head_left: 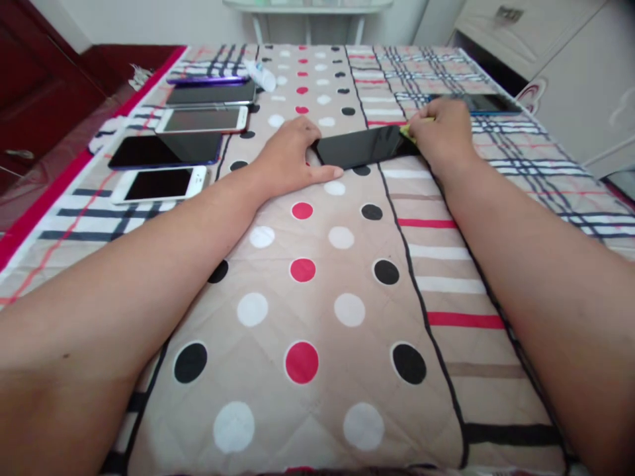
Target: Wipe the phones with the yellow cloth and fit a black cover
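A black smartphone (364,147) lies screen up across the middle of the patterned quilt. My left hand (295,155) grips its left end, thumb along the near edge and fingers at the far side. At the right end, my right hand (444,132) is closed on a small yellow cloth (409,130), which touches the screen there. Most of the cloth is hidden under the fingers. Just beyond my right hand lies another dark phone (491,104) with a blue edge.
Several phones lie in a column on the left, among them a white one (159,184) and a dark blue-edged one (166,151). A white tube (260,76) lies near the far end. Behind the quilt (302,317) stand a white table (307,6) and a pale cabinet (565,73).
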The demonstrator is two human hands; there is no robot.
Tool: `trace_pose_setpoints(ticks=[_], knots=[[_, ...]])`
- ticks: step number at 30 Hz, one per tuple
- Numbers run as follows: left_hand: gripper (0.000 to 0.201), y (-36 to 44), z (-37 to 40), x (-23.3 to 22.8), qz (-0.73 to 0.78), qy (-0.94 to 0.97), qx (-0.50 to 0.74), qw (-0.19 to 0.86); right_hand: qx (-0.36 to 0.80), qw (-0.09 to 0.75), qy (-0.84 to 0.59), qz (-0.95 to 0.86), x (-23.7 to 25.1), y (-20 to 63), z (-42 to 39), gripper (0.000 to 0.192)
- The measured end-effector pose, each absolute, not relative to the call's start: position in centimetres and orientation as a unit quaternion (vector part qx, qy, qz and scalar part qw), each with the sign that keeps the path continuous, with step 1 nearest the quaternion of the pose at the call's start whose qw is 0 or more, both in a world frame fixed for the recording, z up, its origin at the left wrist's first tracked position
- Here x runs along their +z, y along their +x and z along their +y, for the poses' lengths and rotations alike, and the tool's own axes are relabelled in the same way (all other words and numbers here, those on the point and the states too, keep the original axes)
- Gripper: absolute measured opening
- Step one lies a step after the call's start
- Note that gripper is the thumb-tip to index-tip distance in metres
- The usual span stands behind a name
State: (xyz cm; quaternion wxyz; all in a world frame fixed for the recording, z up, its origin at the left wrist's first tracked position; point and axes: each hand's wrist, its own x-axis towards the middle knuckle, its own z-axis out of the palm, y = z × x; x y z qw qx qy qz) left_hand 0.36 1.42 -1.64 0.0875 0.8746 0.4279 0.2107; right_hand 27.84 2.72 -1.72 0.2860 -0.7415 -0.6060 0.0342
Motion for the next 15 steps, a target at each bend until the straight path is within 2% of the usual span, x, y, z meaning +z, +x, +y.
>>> trace_pose_setpoints(ticks=[6,15], knots=[[0.057,0.18,1.58,-2.16,0.418,0.870,0.236,0.114,0.061,0.309,-0.758,-0.571,-1.13,27.20,2.05,0.028],[0.056,0.32,1.07,-1.91,0.427,0.866,0.235,0.111,0.070,0.318,-0.754,-0.571,-1.73,27.87,2.42,0.020]])
